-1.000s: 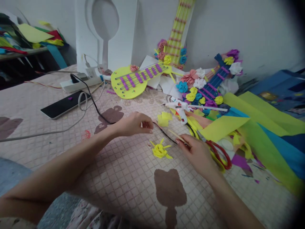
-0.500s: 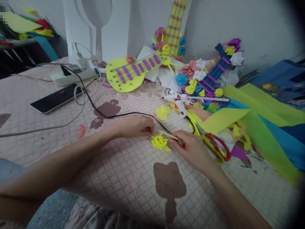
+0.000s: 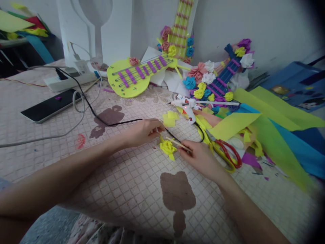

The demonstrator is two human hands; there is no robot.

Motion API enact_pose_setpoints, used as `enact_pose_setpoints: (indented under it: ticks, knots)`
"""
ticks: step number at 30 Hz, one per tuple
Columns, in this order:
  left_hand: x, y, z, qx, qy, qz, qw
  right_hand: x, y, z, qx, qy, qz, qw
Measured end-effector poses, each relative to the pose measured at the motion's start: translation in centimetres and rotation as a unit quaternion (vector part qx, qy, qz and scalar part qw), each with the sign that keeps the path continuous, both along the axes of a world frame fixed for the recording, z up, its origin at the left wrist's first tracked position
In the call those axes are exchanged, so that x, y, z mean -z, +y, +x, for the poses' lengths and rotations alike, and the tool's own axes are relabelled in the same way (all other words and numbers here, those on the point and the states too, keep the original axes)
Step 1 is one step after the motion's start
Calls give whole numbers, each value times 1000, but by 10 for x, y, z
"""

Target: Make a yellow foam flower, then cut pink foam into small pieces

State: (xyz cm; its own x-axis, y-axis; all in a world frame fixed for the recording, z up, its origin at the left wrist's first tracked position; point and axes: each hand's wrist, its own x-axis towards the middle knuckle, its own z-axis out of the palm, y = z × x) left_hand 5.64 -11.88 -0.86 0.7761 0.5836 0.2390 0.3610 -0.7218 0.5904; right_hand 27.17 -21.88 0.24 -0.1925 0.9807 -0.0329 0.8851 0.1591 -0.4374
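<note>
A small crumpled yellow paper flower (image 3: 167,147) lies on the checked tablecloth between my hands, one loose strip pointing toward me. My left hand (image 3: 145,132) is at its far left edge, thumb and fingertips closed on a petal, though the exact contact is small in view. A thin pale wooden stick (image 3: 178,143) is pinched in my right hand (image 3: 199,157). The stick's tip reaches over the flower's top. Beyond the hands, yellow paper squares (image 3: 170,118) lie near a white glue gun (image 3: 188,110) with a small red light on.
Red-and-yellow-handled scissors (image 3: 228,154) and paper sheets (image 3: 281,135) lie to the right. A black cord (image 3: 122,123) runs behind my hands. A yellow paper guitar (image 3: 130,79) and a blue flowered one (image 3: 223,79) stand behind. A phone (image 3: 50,105) and power strip (image 3: 71,81) are left.
The flower has turned, its loose strip now pointing toward me rather than to the right. My left fingertips have shifted to its top edge. The whole view has moved slightly.
</note>
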Motion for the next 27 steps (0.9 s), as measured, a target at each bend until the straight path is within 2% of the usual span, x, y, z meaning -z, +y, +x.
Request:
enact_pose_setpoints:
  ticks: [7,12,16,21,27]
  knots:
    - [-4,-3,-1,-51,17,-15,998,-1,1,0,4,39,-16,999]
    - [-3,-4,0,-25,34,-37,998,-1,0,-2,7,55,1,998]
    - [-1,-6,0,-10,43,-46,998,0,1,-4,0,18,19,1000]
    - [3,-5,0,-4,14,-58,998,2,1,-4,1,-1,6,1000]
    - [0,-11,0,-56,-35,-8,998,2,1,-4,54,19,22,998]
